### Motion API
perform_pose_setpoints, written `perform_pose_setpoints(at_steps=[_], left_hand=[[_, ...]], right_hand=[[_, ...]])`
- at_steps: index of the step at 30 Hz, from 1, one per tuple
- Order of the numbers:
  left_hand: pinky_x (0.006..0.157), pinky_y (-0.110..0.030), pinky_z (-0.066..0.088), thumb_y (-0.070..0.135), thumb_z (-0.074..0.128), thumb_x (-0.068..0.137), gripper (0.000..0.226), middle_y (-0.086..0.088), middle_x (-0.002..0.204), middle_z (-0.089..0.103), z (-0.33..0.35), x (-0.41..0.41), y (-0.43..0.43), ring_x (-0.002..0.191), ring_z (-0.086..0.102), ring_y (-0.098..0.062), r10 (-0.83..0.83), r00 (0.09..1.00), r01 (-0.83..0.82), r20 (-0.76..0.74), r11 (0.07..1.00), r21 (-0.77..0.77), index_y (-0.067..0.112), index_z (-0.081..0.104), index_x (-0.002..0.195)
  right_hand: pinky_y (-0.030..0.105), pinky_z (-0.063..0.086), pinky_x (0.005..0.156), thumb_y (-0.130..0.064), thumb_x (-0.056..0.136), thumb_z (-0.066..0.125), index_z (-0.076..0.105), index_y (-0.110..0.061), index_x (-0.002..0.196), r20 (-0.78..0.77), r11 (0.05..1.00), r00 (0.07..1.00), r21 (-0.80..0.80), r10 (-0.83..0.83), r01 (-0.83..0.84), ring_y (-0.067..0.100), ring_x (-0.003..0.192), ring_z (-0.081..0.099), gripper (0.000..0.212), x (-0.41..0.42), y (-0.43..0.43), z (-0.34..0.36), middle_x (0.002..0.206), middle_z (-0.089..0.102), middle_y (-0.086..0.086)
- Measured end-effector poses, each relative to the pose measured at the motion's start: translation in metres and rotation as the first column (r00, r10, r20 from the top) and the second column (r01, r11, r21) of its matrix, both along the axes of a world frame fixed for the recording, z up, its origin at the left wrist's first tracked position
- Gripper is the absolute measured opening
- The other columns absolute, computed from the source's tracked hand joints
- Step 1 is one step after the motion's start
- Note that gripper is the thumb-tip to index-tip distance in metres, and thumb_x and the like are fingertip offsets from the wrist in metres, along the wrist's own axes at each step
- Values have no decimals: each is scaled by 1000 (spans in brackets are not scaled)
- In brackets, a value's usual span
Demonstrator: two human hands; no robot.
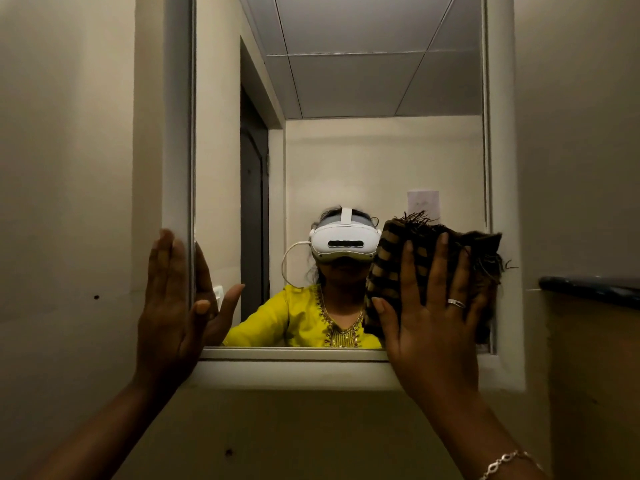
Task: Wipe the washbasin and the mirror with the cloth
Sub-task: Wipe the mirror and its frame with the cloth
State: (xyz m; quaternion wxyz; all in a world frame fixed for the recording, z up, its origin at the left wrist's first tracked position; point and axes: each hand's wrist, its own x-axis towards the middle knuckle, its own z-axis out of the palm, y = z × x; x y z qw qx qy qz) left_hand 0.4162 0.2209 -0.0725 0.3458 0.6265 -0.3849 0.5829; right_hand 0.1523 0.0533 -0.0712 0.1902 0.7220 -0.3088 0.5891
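Note:
A framed mirror (346,150) hangs on the wall straight ahead. My right hand (433,313) presses a dark brown checked cloth (391,265) flat against the mirror's lower right corner, fingers straight and spread. The cloth's frayed fringe sticks out at the top and right. My left hand (169,299) lies flat with straight fingers on the mirror's white left frame (176,133), near its lower corner. The washbasin is out of view.
The mirror reflects a person in a yellow top with a white headset, a dark door and a panelled ceiling. A dark rail (588,287) juts from the wall at the right. Plain cream wall surrounds the frame.

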Motion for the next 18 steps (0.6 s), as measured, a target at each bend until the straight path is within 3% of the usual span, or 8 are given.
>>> perform_pose_setpoints(at_steps=[4,6,8,10,13,15,18], left_hand=[[119,-36,1,33,65,77,93,-14,156,-8,-2,19,-16,144,-4,-29,218,963,-211,-158,976,59,5,7,145],[119,-42,6,35,65,77,95,-16,155,-7,-1,19,-14,144,-4,-29,230,964,-223,-135,973,65,3,7,144],[119,-41,10,39,56,82,86,-17,156,-3,1,3,-5,144,0,-30,107,994,-106,-29,994,25,1,9,144],[119,-32,9,50,33,90,76,-18,155,4,2,-21,4,144,5,-29,-81,996,82,38,997,-16,1,12,144],[118,-32,11,61,12,91,81,-20,152,9,7,-49,12,143,8,-28,-223,975,223,-12,975,-14,-2,14,142],[118,-35,12,64,7,89,83,-17,151,8,8,-56,13,143,8,-26,-283,958,283,-48,959,-13,-2,12,140],[118,-27,8,63,4,89,81,-16,152,7,9,-56,14,143,6,-25,-348,935,348,-64,937,-17,1,10,140]], right_hand=[[62,13,108,-51,91,24,15,-16,147,-7,1000,1000,5,-8,8,45,139,14,67,21,18,-5,152,13,23],[62,14,108,-52,91,24,17,-17,147,-20,1000,1000,1,13,-13,45,138,14,66,38,31,-8,152,13,22],[63,14,107,-52,91,23,18,-17,147,-36,1000,999,-4,23,-23,45,138,14,65,53,45,-10,152,13,21],[63,13,108,-52,91,23,16,-17,147,-36,999,999,-7,38,-38,45,139,13,65,67,56,-12,152,12,21],[59,7,109,-51,91,25,16,-18,146,-25,995,995,-18,94,-94,42,138,10,65,83,71,-11,151,9,19],[58,5,108,-51,90,26,18,-18,146,-37,993,992,-22,117,-117,41,138,10,65,93,83,-10,151,9,18],[58,4,108,-51,90,26,20,-19,146,-61,990,989,-21,138,-139,39,138,10,64,109,100,-8,152,11,18]])
